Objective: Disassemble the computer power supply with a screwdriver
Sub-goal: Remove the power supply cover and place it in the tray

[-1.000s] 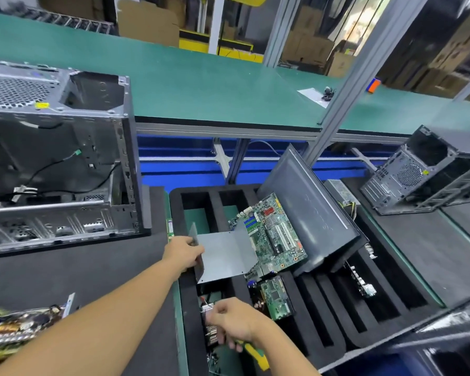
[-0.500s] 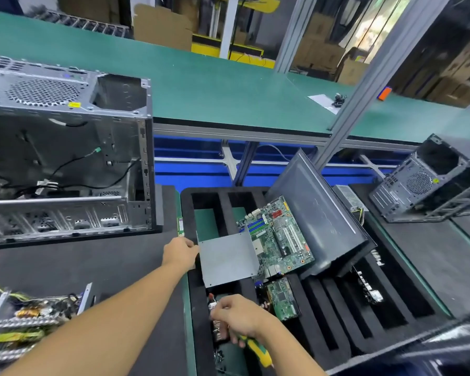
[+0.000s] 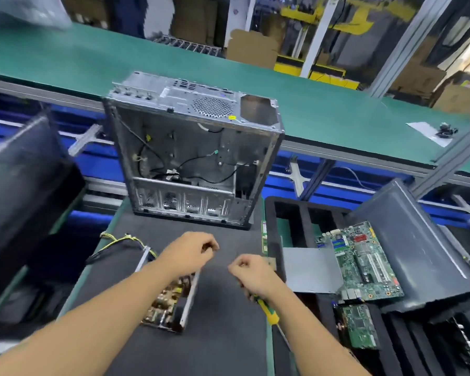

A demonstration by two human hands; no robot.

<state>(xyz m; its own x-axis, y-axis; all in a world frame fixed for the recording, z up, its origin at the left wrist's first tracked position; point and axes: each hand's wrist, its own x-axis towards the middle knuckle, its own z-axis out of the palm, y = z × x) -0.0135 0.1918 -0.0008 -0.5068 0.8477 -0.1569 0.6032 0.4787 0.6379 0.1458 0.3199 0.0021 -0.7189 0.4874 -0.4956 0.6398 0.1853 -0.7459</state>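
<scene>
- Checking in on the power supply (image 3: 171, 299): lies lid-off on the black mat (image 3: 223, 335), right under the left forearm, guts facing up, yellow wires trailing off the far end. Probably set close to the body for easy reach of the board screws.
- Hovering the left hand (image 3: 190, 253) above the far end of it, apparently not touching. Fingers curled in, thumb tip meeting the index tip; can't tell whether pinching a tiny screw or nothing at all.
- Gripping the screwdriver (image 3: 269, 310) in the right hand (image 3: 251, 272), fingers wrapped round the top of the yellow-green handle, shaft pointing back toward the body. Reads like a carry grip, tip tucked out of the way, not a driving grip.
- Spotting the grey cover plate (image 3: 310, 270) over in the foam tray (image 3: 272, 213), overlapping the edge of the motherboard (image 3: 364, 261). Probably a drop spot for sorted parts, off the work area.
- Ignoring the gutted computer case (image 3: 193, 158) standing at the back of the mat, well apart from both hands.
- Guessing at next up: flipping the driver tip-down and going for the board screws.
</scene>
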